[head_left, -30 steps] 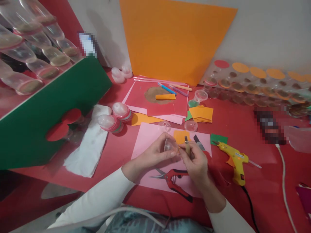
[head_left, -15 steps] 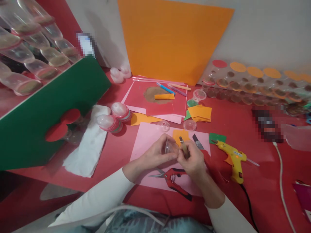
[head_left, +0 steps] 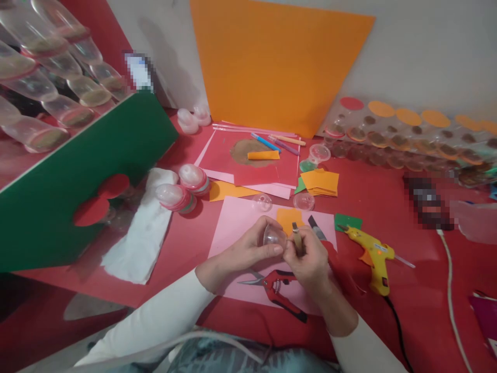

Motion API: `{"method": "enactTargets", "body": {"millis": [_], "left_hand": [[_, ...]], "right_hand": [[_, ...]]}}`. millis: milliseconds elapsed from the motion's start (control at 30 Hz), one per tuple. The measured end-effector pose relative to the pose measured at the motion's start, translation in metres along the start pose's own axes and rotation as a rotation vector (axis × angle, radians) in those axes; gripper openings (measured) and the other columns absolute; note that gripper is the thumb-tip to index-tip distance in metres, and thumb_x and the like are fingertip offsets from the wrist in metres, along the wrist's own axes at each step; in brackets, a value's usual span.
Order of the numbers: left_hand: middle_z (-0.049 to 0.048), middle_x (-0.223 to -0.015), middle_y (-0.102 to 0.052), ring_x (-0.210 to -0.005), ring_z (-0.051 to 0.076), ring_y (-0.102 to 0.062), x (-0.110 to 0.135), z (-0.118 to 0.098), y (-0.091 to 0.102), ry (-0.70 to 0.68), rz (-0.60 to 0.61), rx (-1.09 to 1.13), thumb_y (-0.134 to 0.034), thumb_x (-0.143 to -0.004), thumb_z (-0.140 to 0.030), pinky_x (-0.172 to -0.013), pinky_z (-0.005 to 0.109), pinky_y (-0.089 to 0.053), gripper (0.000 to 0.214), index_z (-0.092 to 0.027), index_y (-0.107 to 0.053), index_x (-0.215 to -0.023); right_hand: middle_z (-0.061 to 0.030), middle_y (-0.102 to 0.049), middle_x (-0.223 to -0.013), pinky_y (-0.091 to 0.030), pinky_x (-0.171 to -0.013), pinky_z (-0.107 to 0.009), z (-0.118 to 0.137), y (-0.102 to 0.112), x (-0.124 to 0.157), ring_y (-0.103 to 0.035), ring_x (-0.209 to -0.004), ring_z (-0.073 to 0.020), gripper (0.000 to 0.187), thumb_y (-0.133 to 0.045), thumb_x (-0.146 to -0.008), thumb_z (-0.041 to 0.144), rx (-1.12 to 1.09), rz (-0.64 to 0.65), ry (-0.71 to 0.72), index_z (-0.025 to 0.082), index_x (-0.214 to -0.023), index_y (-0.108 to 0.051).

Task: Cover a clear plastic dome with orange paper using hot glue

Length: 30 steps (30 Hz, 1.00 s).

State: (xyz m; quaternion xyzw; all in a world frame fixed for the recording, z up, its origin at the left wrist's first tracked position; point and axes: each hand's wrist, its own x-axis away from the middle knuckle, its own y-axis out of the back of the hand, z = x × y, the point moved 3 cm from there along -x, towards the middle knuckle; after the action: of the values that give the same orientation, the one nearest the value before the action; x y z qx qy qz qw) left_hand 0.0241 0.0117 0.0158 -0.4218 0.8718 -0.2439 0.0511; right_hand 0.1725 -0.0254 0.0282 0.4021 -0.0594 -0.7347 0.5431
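Note:
Above the pink sheet, my left hand is closed on a small clear plastic cup. My right hand grips a slim brownish tool with a metal tip, tip pointing up; its exact kind I cannot make out. The right fingertips are at the cup's right edge, and whether they touch it is hard to see. Red-handled pruning shears lie on the pink sheet just below both hands. An orange paper square lies just beyond them.
A yellow hot glue gun lies on the right beside a green paper piece. Stacked clear cups and white tissue are at left, near a green board. Orange cards and pens lie farther back.
The tool in my right hand has shifted slightly to the right, and that hand has opened a little distance from the cup. My left hand keeps its hold almost unmoved.

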Motion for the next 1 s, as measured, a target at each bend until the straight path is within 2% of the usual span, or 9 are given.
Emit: {"method": "enactTargets", "body": {"millis": [200,367,533,633,700,767,900,1000], "left_hand": [[0.0,-0.092,-0.067,-0.085,0.016,-0.067,0.0,0.004,0.004,-0.031,-0.003,-0.028,-0.088,-0.082,-0.045,-0.078,0.029,-0.053,0.049,-0.022,-0.054,-0.109],[0.0021,-0.097,-0.07,-0.085,0.019,-0.074,0.001,-0.005,0.005,-0.06,-0.015,0.032,-0.091,-0.08,-0.04,-0.078,0.032,-0.06,0.05,-0.023,-0.054,-0.109],[0.0044,-0.117,-0.068,-0.084,0.02,-0.078,0.002,-0.011,0.008,-0.118,-0.038,0.095,-0.089,-0.082,-0.029,-0.079,0.037,-0.065,0.044,-0.026,-0.058,-0.113],[0.0049,-0.132,-0.062,-0.089,0.022,-0.079,0.003,-0.01,0.008,-0.198,0.001,0.129,-0.085,-0.087,-0.03,-0.081,0.045,-0.068,0.045,-0.032,-0.058,-0.122],[0.0056,-0.138,-0.061,-0.092,0.023,-0.079,0.005,-0.009,0.009,-0.251,-0.007,0.092,-0.082,-0.089,-0.031,-0.08,0.045,-0.068,0.044,-0.034,-0.058,-0.125],[0.0069,-0.142,-0.06,-0.1,0.024,-0.077,0.006,-0.012,0.012,-0.307,-0.082,0.001,-0.083,-0.088,-0.033,-0.082,0.042,-0.067,0.045,-0.033,-0.059,-0.126],[0.0091,-0.139,-0.063,-0.122,0.028,-0.067,0.011,-0.022,0.022,-0.459,-0.269,-0.266,-0.09,-0.081,-0.034,-0.099,0.041,-0.06,0.054,-0.03,-0.062,-0.127],[0.0109,-0.134,-0.065,-0.132,0.031,-0.06,0.011,-0.027,0.027,-0.494,-0.308,-0.403,-0.087,-0.083,-0.034,-0.108,0.044,-0.053,0.05,-0.027,-0.064,-0.126]], "right_hand": [[0.006,-0.049,-0.063,-0.044,-0.054,-0.024,-0.002,0.002,-0.001,-0.049,-0.054,-0.0137,0.026,-0.056,-0.09,0.016,-0.079,0.012,-0.06,0.027,-0.072,-0.043],[0.0039,-0.054,-0.064,-0.047,-0.054,-0.025,-0.006,0.004,0.002,-0.053,-0.056,-0.0141,0.024,-0.059,-0.094,0.023,-0.196,0.089,-0.177,0.025,-0.072,-0.051],[0.0025,-0.06,-0.068,-0.051,-0.057,-0.025,-0.013,0.01,0.004,-0.058,-0.06,-0.0149,0.017,-0.059,-0.096,0.024,-0.191,0.099,-0.226,0.025,-0.079,-0.058],[-0.0021,-0.069,-0.082,-0.056,-0.066,-0.028,-0.02,0.017,0.003,-0.068,-0.074,-0.0184,0.007,-0.058,-0.098,0.023,-0.081,0.101,-0.168,0.024,-0.095,-0.065],[-0.0054,-0.073,-0.093,-0.057,-0.07,-0.03,-0.022,0.022,0.002,-0.07,-0.082,-0.0202,0.012,-0.057,-0.099,0.02,0.025,0.112,-0.08,0.022,-0.107,-0.065],[-0.0065,-0.073,-0.096,-0.056,-0.071,-0.03,-0.02,0.025,0.003,-0.071,-0.083,-0.0203,0.018,-0.053,-0.101,0.016,0.118,0.163,0.019,0.021,-0.113,-0.065],[-0.0054,-0.07,-0.086,-0.05,-0.069,-0.034,-0.009,0.017,0.013,-0.065,-0.075,-0.0218,0.022,-0.051,-0.102,0.011,0.276,0.397,0.208,0.021,-0.11,-0.07],[-0.0053,-0.07,-0.086,-0.045,-0.07,-0.035,0.0,0.007,0.022,-0.062,-0.076,-0.0227,0.025,-0.055,-0.097,0.006,0.303,0.549,0.313,0.02,-0.111,-0.071]]}}
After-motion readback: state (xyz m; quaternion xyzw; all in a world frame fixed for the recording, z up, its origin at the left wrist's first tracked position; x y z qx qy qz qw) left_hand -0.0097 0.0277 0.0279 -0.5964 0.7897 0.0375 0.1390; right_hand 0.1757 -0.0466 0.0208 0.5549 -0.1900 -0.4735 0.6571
